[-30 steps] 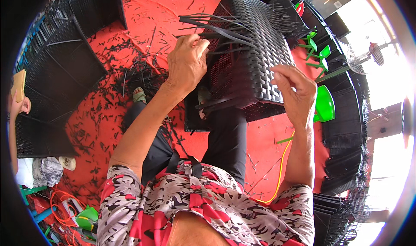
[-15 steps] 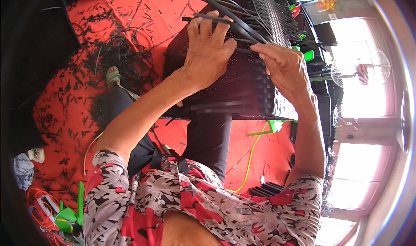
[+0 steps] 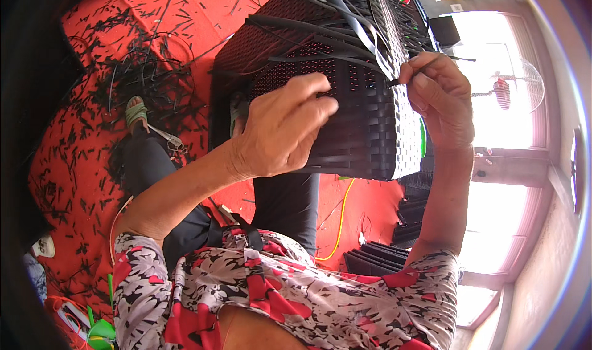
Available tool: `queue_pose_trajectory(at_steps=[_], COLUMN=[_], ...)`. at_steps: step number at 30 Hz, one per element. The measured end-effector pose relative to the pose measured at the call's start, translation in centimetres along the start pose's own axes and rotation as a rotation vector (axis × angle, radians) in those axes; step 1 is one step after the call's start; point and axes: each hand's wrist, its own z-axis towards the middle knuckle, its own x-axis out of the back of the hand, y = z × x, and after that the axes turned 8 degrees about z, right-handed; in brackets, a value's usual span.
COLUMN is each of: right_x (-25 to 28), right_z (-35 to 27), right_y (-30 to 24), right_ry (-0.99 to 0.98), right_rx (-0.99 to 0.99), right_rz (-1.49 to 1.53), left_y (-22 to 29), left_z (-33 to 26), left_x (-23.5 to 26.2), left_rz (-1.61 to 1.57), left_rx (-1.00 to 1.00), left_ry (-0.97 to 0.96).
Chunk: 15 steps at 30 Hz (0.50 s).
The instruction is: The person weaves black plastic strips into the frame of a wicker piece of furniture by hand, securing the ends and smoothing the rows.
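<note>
A black woven basket (image 3: 342, 146) of flat plastic-like strips stands on its side before my knees, with loose black strips (image 3: 308, 26) fanning from its upper edge. At the basket's right corner, my right hand (image 3: 441, 97) pinches one black strip (image 3: 396, 82) between thumb and fingertips. My left hand (image 3: 287, 125) is in front of the basket's near face, apart from the loose ends. Its fingers are curled together and slightly blurred; what they hold, if anything, cannot be made out.
Cut black scraps (image 3: 148, 66) litter the red floor covering (image 3: 203, 14) to the left, near my sandalled foot (image 3: 137, 111). A yellow cord (image 3: 341, 220) runs beside my leg. Dark stacked pieces (image 3: 373, 259) lie at the right, and a fan (image 3: 502, 94) stands by the windows.
My left hand has left the loose strips and come down toward me with its fingers curled. My right hand has shifted right, drawing a strip at the corner. The view has shifted slightly.
</note>
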Motion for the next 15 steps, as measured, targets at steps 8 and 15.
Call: queue_pose_trajectory(at_steps=[8,15], right_x=[0.1,-1.3], right_z=[-0.8,-2.0], right_y=[-0.3,-2.2], right_ry=[-0.06,-0.011], right_rx=[0.069,0.093], right_rz=[0.017,-0.267], left_y=[-0.9,0.5], left_z=[1.7,4.8], left_x=[-3.8,-2.9], left_rz=[-0.387,-1.088], left_rx=[0.604,1.162], left_ry=[-0.189,-0.324])
